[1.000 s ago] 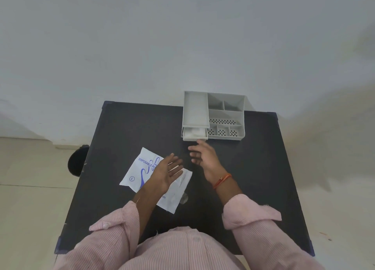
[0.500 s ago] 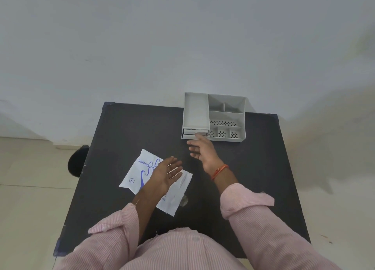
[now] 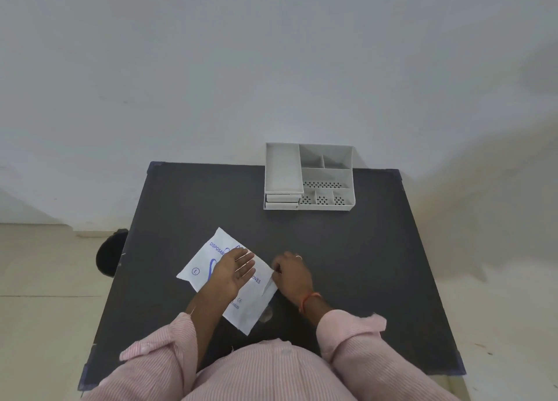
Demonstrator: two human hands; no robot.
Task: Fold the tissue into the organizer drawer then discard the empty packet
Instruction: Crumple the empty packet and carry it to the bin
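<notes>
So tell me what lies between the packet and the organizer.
Head view: only bare black table lies between the glove packet and the grey organizer.

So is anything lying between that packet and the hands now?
Nothing visible. The left hand lies flat on the packet, and the right hand touches its right edge. The table around them is bare.

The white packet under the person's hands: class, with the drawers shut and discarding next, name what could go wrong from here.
1. The left hand lies flat and open on the packet, while the right hand only touches its right edge; the thin packet could slide on the smooth black table rather than lift.
2. The packet's near corner lies close to the table's front edge, so a push could send it off.
</notes>
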